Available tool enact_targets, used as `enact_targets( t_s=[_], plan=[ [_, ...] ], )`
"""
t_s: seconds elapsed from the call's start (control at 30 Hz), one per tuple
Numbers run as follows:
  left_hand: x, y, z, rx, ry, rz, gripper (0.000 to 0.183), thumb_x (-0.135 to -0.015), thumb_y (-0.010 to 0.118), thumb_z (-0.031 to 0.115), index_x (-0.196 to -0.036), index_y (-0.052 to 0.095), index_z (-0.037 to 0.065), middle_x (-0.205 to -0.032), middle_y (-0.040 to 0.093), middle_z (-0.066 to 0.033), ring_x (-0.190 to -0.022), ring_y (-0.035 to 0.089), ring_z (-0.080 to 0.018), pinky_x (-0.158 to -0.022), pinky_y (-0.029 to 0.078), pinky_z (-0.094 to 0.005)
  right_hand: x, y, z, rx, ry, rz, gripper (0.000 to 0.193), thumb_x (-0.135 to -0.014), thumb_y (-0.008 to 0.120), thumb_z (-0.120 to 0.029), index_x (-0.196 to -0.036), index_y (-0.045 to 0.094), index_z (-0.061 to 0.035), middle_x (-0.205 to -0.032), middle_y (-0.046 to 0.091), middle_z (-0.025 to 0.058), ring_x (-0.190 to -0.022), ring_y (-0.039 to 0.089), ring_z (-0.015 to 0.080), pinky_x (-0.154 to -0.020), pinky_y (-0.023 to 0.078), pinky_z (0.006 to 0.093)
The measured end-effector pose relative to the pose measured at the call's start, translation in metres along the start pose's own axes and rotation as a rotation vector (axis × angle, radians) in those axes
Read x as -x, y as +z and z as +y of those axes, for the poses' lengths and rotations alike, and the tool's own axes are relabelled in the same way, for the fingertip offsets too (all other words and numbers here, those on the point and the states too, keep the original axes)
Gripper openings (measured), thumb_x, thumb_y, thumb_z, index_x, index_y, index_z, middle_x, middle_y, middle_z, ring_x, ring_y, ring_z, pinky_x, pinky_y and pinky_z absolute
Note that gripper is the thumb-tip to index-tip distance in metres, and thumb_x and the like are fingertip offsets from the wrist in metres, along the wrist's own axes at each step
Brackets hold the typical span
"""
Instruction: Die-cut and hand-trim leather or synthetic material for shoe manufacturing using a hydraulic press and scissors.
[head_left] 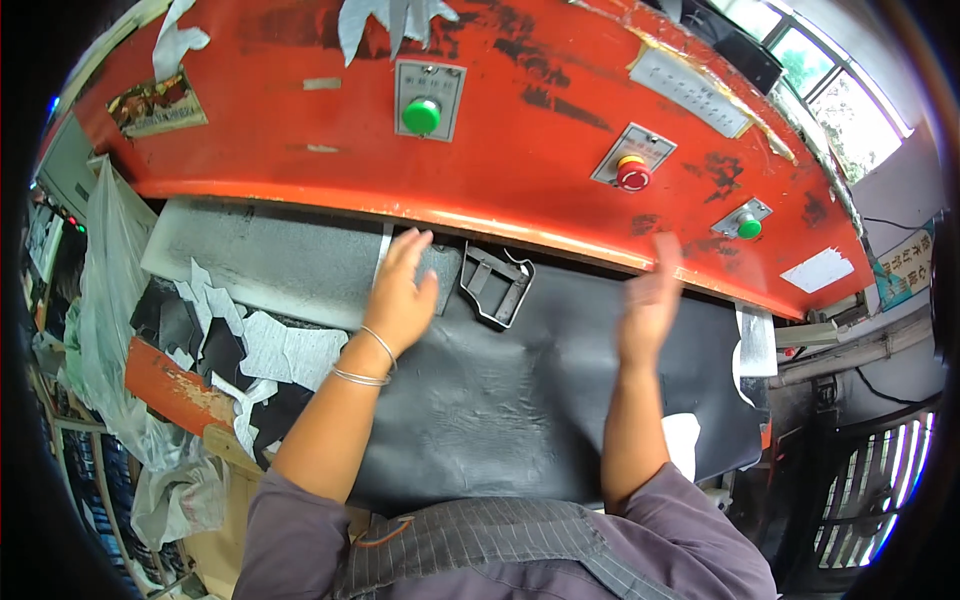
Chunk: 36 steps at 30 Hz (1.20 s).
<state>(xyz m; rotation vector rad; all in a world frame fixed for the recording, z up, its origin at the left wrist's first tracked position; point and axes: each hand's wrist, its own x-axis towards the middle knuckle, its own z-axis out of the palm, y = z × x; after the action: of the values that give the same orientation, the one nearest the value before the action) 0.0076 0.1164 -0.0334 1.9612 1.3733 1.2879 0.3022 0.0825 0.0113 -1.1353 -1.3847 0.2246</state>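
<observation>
A large black sheet, smooth like leather with wrinkles in its middle (480,410), spreads over the bed of an orange-red press (520,130). On its far part lies a metal cutting die (481,278), an angular frame with cross bars. My left hand (402,295), silver bangles at its wrist, hovers just left of the die with thumb and fingers apart, holding nothing visible. Farther right, my right hand (648,305) is raised near the press's lower edge; motion blurs its fingers. Both hands appear apart from the die.
Green buttons (421,116) (748,226) and a red emergency stop knob (633,174) sit on the press front. Grey and black scraps (290,347) pile at the left, beside a grey board (250,260). Clear plastic sheeting (110,300) hangs farther left.
</observation>
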Motion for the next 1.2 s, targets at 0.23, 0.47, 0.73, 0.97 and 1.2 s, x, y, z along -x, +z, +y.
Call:
enact_targets(
  t_s=[0.23,0.47,0.73,0.97,1.2],
  plan=[
    [-0.106,-0.046,0.1,-0.144,0.631,0.608,0.009,-0.09,0.056,0.007,-0.087,0.062,0.001,-0.08,0.056,-0.0096,-0.076,0.053,-0.0243,-0.071,0.043,-0.0349,-0.17,-0.093,0.006,0.514,-0.124,0.916,0.064,-0.102,0.029,-0.045,-0.141,0.031,0.0065,-0.149,0.027,0.0264,-0.14,0.022,0.039,-0.115,0.017,0.0441],
    [-0.094,-0.059,0.099,-0.143,0.304,0.144,0.024,-0.09,0.056,0.013,-0.07,0.046,0.003,-0.07,0.044,-0.0117,-0.066,0.046,-0.0279,-0.061,0.039,-0.038,-0.127,-0.07,-0.021,0.133,-0.088,0.618,0.063,-0.097,0.047,-0.033,-0.145,0.024,0.0026,-0.145,0.028,0.0235,-0.126,0.039,0.0317,-0.108,0.03,0.0414],
    [0.116,-0.03,0.092,-0.346,0.296,-0.465,0.058,-0.065,0.079,0.032,-0.114,0.063,0.005,-0.115,0.062,-0.0099,-0.108,0.057,-0.0277,-0.094,0.045,-0.0406,0.112,0.0,-0.103,0.548,-0.189,-0.879,0.07,-0.062,0.082,-0.034,-0.119,0.057,-0.0022,-0.106,0.06,0.012,-0.1,0.057,0.0282,-0.085,0.046,0.0394],
    [0.138,-0.003,0.085,-0.335,0.22,-0.247,0.046,-0.062,0.073,0.008,-0.107,0.062,0.006,-0.108,0.064,-0.0097,-0.103,0.058,-0.0286,-0.093,0.043,-0.0408,0.133,0.009,-0.09,0.597,-0.154,-0.79,0.047,-0.06,0.08,-0.02,-0.102,0.066,-0.0055,-0.088,0.061,0.0077,-0.084,0.061,0.0242,-0.073,0.051,0.0337],
    [0.155,-0.024,0.089,-0.267,0.193,-0.418,0.044,-0.067,0.074,0.021,-0.107,0.063,0.005,-0.109,0.065,-0.0122,-0.104,0.059,-0.0302,-0.091,0.044,-0.0425,0.119,0.0,-0.111,0.621,0.048,-1.11,0.045,-0.068,0.077,-0.037,-0.102,0.069,-0.0085,-0.091,0.068,0.0108,-0.087,0.066,0.0283,-0.073,0.053,0.0369]
  ],
)
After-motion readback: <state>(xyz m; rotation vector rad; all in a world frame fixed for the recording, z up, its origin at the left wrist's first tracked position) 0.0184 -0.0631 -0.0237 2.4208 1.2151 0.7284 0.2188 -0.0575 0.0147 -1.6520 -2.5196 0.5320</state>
